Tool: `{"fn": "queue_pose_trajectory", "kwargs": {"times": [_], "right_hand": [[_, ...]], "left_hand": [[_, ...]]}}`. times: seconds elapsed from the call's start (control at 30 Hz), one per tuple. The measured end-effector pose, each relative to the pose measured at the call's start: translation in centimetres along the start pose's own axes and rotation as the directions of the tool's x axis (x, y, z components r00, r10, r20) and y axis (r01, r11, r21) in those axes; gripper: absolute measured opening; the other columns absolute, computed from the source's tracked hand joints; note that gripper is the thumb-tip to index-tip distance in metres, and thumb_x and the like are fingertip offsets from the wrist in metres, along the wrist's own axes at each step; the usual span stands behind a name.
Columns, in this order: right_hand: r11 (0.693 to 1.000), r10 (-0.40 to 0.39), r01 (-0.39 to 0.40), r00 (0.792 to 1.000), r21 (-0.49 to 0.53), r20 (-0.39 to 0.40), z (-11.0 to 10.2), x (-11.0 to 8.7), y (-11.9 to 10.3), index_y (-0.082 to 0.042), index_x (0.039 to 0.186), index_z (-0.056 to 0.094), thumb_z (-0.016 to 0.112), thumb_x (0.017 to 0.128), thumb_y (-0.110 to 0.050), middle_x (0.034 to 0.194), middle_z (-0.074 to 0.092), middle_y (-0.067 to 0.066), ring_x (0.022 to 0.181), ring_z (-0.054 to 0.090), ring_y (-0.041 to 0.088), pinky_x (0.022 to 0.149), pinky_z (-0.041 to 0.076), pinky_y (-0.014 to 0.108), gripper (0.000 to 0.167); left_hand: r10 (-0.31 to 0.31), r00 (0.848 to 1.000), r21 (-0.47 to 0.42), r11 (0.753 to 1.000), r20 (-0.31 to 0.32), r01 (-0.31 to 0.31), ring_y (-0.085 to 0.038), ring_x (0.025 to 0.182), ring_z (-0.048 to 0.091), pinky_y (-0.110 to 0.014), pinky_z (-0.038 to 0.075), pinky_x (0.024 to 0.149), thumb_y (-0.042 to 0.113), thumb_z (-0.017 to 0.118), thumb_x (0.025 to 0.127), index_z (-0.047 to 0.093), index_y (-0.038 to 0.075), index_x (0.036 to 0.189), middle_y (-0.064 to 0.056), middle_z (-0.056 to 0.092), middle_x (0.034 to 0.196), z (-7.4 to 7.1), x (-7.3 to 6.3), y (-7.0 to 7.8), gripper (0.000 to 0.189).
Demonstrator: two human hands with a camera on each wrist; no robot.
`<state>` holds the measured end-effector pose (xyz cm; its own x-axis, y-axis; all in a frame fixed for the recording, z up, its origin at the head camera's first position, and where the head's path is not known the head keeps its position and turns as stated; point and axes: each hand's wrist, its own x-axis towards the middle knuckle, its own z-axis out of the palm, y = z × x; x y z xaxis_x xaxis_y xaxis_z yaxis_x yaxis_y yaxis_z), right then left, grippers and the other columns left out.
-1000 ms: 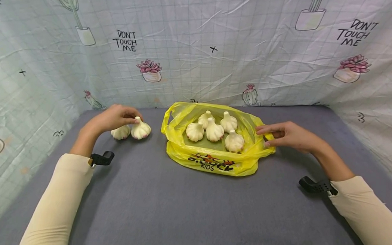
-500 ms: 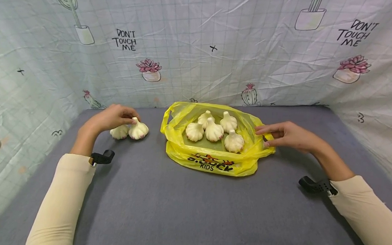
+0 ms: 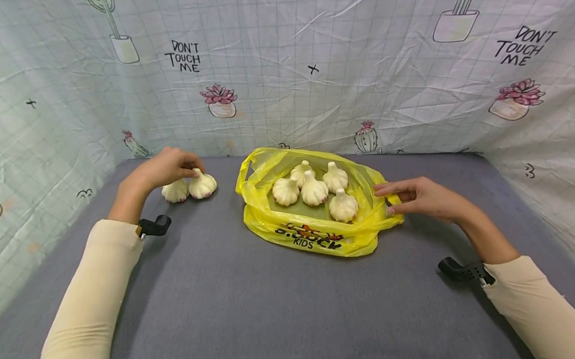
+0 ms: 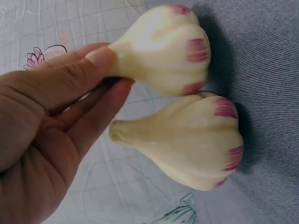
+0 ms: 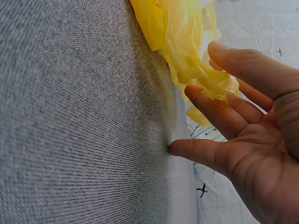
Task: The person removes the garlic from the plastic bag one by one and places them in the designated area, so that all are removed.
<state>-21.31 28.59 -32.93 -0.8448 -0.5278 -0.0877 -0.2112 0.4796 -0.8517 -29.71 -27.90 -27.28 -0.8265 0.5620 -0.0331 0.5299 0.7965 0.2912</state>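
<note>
My left hand (image 3: 167, 168) pinches a white garlic bulb (image 3: 202, 186) by its stem, thumb against fingers. A second garlic bulb (image 3: 175, 191) stands right beside it, partly behind my hand in the head view. Purple streaks mark the bases of the held bulb (image 4: 168, 51) and its neighbour (image 4: 187, 144) in the left wrist view. At the right end of a yellow plastic bag (image 3: 308, 238), my right hand (image 3: 427, 199) touches the rim with extended fingers. The crumpled bag edge (image 5: 187, 51) lies between thumb and fingers, which stand apart.
Several garlic bulbs (image 3: 315, 189) sit inside the opened bag, which has dark printing on its front. A grey cloth (image 3: 279, 311) covers the table. Behind it hangs a pale curtain (image 3: 275, 63) printed with cacti. Black camera mounts (image 3: 155, 226) are strapped to both wrists.
My left hand has shifted the held garlic bulb slightly left, closer against the other bulb. My right hand and the bag have stayed in place.
</note>
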Motion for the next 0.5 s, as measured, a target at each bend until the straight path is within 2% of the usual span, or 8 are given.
{"fn": "queue_pose_trajectory", "kwargs": {"times": [0.3, 0.5], "right_hand": [[1.0, 0.011, -0.011, 1.0, -0.009, 0.002, -0.02, 0.11, 0.0, -0.004, 0.139, 0.062, 0.076, 0.093, -0.016, 0.152, 0.05, 0.015, 0.144, 0.037, 0.035, 0.088, 0.053, 0.024, 0.05], [1.0, 0.009, -0.009, 1.0, -0.024, -0.003, 0.09, 0.37, -0.04, -0.005, 0.14, 0.061, 0.076, 0.093, -0.015, 0.151, 0.051, 0.015, 0.139, 0.044, 0.033, 0.085, 0.054, 0.027, 0.051]], "left_hand": [[-0.036, 0.999, 0.005, 0.999, 0.003, 0.036, -0.03, 0.094, 0.069, -0.046, 0.055, 0.081, 0.001, 0.068, 0.095, 0.076, 0.004, 0.107, -0.014, 0.075, 0.104, -0.41, -0.2, 0.31, 0.014], [-0.088, 0.996, -0.054, 0.995, 0.009, 0.088, -0.035, 0.106, 0.069, -0.05, 0.054, 0.088, 0.005, 0.068, 0.097, 0.073, 0.0, 0.116, -0.019, 0.074, 0.113, -0.17, -0.51, 0.6, 0.021]]}}
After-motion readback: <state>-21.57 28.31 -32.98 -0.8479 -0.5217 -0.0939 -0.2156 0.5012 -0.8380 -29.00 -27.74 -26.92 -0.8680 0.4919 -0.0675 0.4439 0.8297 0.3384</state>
